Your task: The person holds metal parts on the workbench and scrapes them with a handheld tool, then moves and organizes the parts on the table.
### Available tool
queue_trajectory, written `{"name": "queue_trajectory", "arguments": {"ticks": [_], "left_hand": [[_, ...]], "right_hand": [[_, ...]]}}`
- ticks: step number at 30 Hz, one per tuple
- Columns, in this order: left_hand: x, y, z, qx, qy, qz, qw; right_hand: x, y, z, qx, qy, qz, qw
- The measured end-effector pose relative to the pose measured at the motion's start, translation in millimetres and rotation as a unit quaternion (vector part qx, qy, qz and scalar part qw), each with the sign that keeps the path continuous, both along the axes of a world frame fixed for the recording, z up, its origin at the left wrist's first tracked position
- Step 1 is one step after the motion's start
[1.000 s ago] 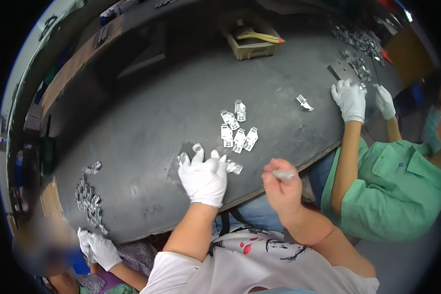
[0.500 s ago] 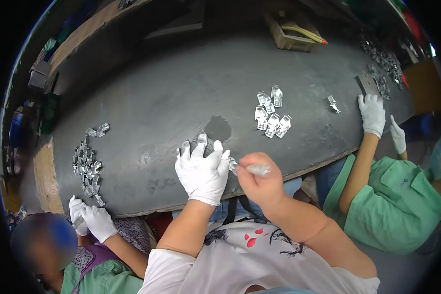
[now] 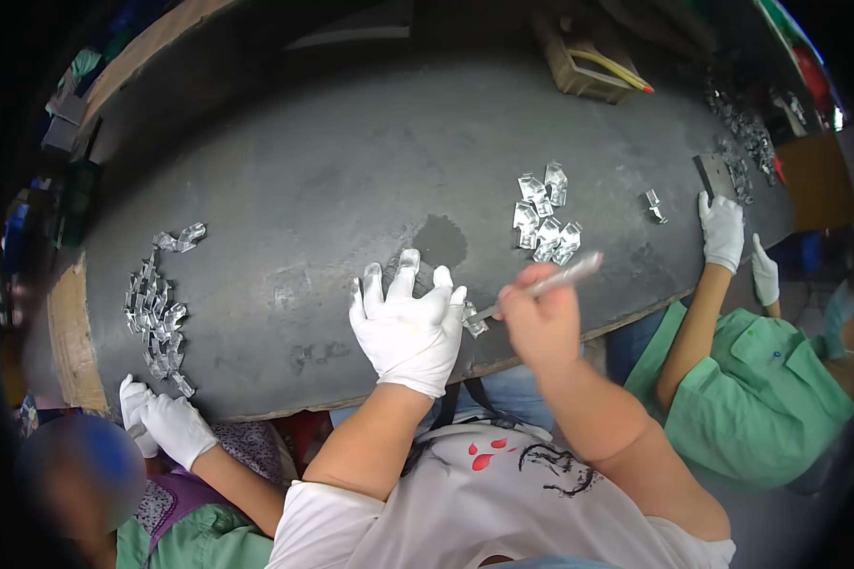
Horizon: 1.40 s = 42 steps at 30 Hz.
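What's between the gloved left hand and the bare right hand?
Head view: a small metal part beside the left hand, plus the thin end of the tool held in the right hand.

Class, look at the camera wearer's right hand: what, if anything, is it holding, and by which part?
The right hand holds a slim tool around its middle, with the thin tip and thicker rear end showing.

From my L gloved hand (image 3: 406, 332) I've a wide bare stretch of dark tabletop (image 3: 285, 180) going L to the metal bracket pile (image 3: 157, 308), but up and R the bracket cluster (image 3: 544, 216), bin (image 3: 579, 81) & co-worker's gloved hand (image 3: 722, 232) obstruct.
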<state>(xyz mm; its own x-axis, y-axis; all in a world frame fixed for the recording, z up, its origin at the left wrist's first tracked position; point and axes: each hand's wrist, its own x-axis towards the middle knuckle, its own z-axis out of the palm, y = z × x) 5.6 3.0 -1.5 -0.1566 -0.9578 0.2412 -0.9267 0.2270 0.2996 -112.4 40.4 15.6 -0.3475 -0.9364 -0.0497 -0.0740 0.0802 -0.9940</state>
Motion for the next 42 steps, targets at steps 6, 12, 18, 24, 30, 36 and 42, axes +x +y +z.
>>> {"name": "queue_trajectory", "arguments": {"ticks": [6,12,18,24,30,36,42], "left_hand": [[1.3,0.6,-0.9,-0.008,0.01,0.004,1.0],[0.4,1.9,-3.5,0.007,0.001,0.004,1.0],[-0.3,0.5,-0.8,-0.001,-0.003,0.003,1.0],[-1.0,6.0,-0.5,0.002,-0.015,0.003,1.0],[-1.9,0.8,-1.8,-0.013,0.001,0.0,1.0],[-4.6,1.6,-3.4,-0.001,-0.01,0.004,1.0],[-2.1,1.9,-12.9,0.007,-0.05,0.001,0.999]], "right_hand": [[-26.0,16.3,3.1,-0.072,-0.098,-0.022,0.992],[-4.1,21.5,5.8,-0.138,0.23,0.06,0.961],[6.6,13.2,10.9,-0.181,0.34,0.106,0.917],[-44.0,-9.8,-3.8,0.162,-0.11,-0.055,0.979],[-43.1,9.4,1.4,0.095,-0.183,-0.06,0.977],[-13.4,8.2,-3.2,-0.033,-0.177,0.0,0.984],[20.2,7.4,-14.9,-0.266,0.343,0.136,0.891]]}}
